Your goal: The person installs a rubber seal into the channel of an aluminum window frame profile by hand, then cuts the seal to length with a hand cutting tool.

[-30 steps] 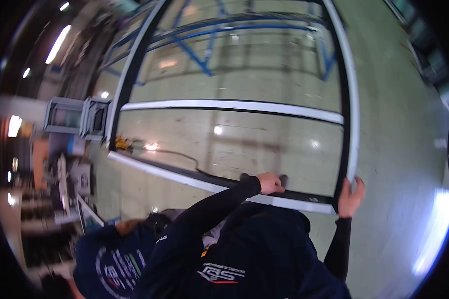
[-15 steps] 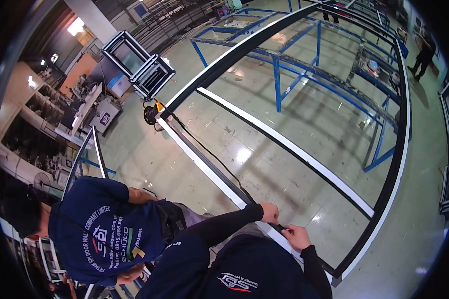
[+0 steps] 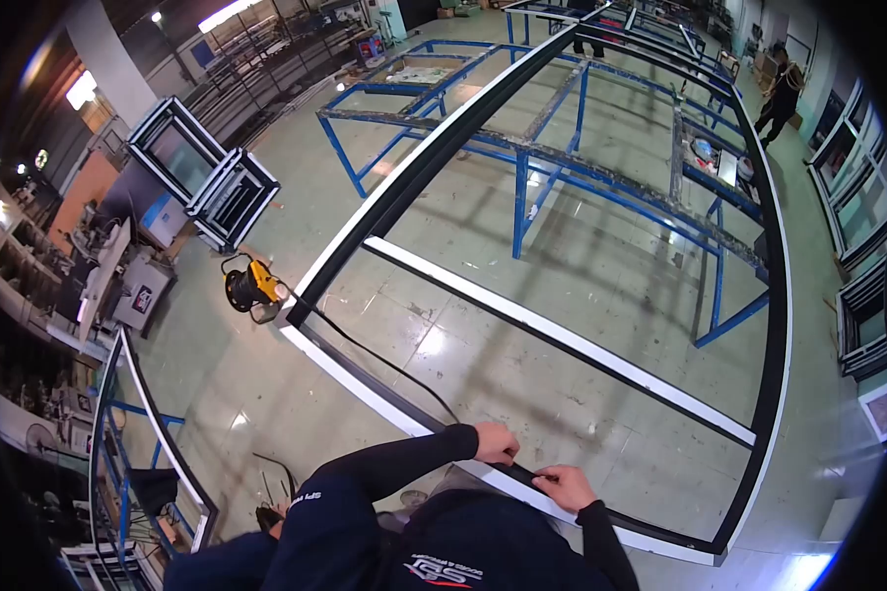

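Note:
A large window or door frame (image 3: pixel 522 480), white on its upper face and black along its inner sides, stretches out in front of me. My left hand (image 3: pixel 498 443) is closed at the near bar's inner edge. It appears to grip a thin black gasket strip (image 3: pixel 389 366), which runs loosely from the frame's left corner towards it. A short way to the right, my right hand (image 3: pixel 567 490) pinches at the same edge, thumb and fingers together on the black strip. The fingers partly hide the strip there.
Blue metal trestles (image 3: pixel 520 197) support the frame. A yellow and black cable reel (image 3: pixel 251 284) is near its left corner. Smaller frames (image 3: pixel 232 202) are stacked behind. Another person's hand (image 3: pixel 278 520) shows low left; one person (image 3: pixel 784 98) is far right.
My view has swung, so the frame and reel appear lower and further left. The co-worker on the left has mostly left view. Both hands stay at the near bar's inner edge.

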### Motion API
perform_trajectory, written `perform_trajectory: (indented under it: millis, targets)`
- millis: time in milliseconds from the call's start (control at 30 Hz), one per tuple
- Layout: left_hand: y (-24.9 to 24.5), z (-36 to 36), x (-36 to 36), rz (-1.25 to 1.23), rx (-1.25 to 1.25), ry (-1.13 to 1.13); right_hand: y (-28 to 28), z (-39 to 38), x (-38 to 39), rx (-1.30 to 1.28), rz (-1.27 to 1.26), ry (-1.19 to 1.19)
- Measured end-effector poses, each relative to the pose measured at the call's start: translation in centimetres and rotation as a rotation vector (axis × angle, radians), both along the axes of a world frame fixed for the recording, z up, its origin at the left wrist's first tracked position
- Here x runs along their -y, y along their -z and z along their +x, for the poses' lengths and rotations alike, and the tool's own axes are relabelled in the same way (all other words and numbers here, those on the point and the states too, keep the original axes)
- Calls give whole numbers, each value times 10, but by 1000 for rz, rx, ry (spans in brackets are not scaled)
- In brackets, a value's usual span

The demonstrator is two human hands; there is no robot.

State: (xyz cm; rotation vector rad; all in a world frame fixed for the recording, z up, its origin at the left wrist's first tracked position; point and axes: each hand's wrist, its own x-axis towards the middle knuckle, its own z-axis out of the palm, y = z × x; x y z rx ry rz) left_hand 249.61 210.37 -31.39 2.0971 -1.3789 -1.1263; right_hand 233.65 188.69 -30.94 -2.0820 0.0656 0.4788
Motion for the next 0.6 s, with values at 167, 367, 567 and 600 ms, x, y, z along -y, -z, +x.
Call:
perform_trajectory:
  millis: [167, 367, 567, 600]
  targets:
    - [-9, 50, -86, 37, 74, -14, -11, 37, -64, -60, -49, 81]
    - [-14, 94, -177, 93, 178, -192, 9, 72, -102, 13, -41, -16]
    - [-9, 98, -199, 76, 238, -212, 20, 114, -139, 112, -74, -157]
    - [-7, 101, -201, 98, 242, -197, 21, 119, -145, 110, -92, -195]
